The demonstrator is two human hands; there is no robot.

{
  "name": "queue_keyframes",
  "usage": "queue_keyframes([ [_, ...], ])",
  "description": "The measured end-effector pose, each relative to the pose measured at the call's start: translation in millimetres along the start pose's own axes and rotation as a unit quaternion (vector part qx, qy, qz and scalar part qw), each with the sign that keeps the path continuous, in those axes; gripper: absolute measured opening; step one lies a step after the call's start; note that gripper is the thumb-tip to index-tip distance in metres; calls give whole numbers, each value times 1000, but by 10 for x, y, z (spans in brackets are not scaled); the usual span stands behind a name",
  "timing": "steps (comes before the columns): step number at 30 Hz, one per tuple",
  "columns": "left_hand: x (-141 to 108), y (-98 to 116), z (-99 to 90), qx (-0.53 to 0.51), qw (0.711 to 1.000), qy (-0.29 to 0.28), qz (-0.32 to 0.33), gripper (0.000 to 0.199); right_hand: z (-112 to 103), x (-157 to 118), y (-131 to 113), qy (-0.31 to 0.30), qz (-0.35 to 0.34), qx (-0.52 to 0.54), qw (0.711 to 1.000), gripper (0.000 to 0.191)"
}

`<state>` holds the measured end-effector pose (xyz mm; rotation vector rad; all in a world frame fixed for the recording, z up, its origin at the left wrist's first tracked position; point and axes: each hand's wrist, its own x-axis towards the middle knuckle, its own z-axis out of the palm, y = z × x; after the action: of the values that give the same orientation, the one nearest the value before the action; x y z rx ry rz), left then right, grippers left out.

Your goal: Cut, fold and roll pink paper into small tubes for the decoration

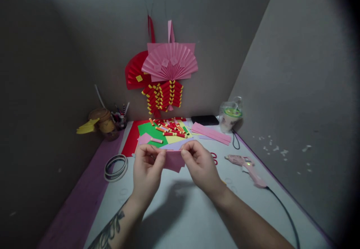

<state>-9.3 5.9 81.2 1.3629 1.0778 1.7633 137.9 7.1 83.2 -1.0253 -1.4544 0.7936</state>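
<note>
The left hand (149, 170) and the right hand (198, 162) each pinch the top edge of the pink paper (173, 161) between thumb and fingers, a little apart along it. The paper is held up over the desk (75, 207), on the near side of the green sheet (154, 132) and slightly to its right.

A pile of small rolls (171, 129) — red, orange, pink and green, with pale ends — lies partly on the green sheet and past its right side. The red sheet (129, 146) shows to its left. Right of the green sheet are the pink strips (212, 133), then the bagged cup (230, 120). Nearer than it, to the right, lie 2 red loops (215, 158) and the glue gun (255, 176) — corded, with a small light glowing. The tape rolls (116, 174) sit nearer and to its left. Above it hang the pink fan (171, 61) and red fan (135, 71).
</note>
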Motion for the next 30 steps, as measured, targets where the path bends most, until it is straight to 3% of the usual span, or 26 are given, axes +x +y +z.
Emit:
queue_keyframes([
  [5, 14, -9, -8, 33, 999, 7, -13, 23, 13, 2, -2, 0, 4, -13, 1000, 11],
  [14, 33, 28, 5, 2, 997, -18, -71, 21, 28, -4, 34, -20, 9, 92, 996, 9],
  [19, 31, 35, 7, 13, 997, -20, -78, 19, 44, -18, 17, -24, -9, 101, 995, 11],
  [23, 27, 22, 14, 22, 997, -22, -68, 17, 63, -28, 20, -6, -23, 89, 996, 10],
  [30, -29, 15, 23, 19, 1000, -10, 3, 15, 71, -36, 43, 73, -29, 73, 994, 15],
])
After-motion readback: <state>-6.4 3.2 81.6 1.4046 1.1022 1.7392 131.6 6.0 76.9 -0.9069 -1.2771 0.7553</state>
